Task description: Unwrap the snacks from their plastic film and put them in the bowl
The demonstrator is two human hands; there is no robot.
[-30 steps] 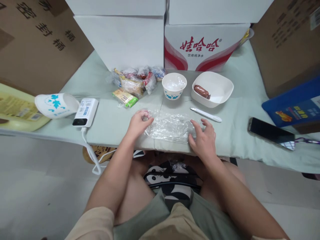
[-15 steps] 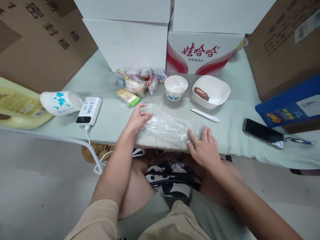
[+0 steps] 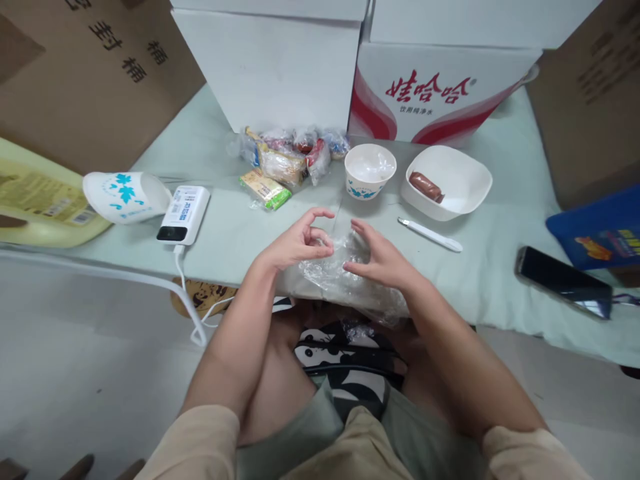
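A crumpled sheet of clear plastic wrap (image 3: 350, 283) lies at the near edge of the pale green table (image 3: 230, 227), part of it hanging over the edge. My left hand (image 3: 300, 243) pinches the wrap's left end with curled fingers. My right hand (image 3: 377, 260) grips the wrap from the right, fingers bent onto it. The two hands are close together above the middle of the wrap. Behind them stand a small white bowl with blue flowers (image 3: 370, 171) and a white square dish (image 3: 447, 190) holding a brown sausage (image 3: 426, 187). A white knife (image 3: 430, 234) lies beside the dish.
A pile of wrapped snacks (image 3: 287, 163) sits at the back left. A white power bank (image 3: 183, 213) with a cable and an overturned flowered cup (image 3: 127, 197) lie at the left. A phone (image 3: 564, 283) rests at the right. White boxes (image 3: 270, 63) and brown cartons (image 3: 85, 73) wall the table.
Both hands left the flat, spread wrap's ends and came together at its middle, gathering it into a bunch. The camera view shifted a little to the left.
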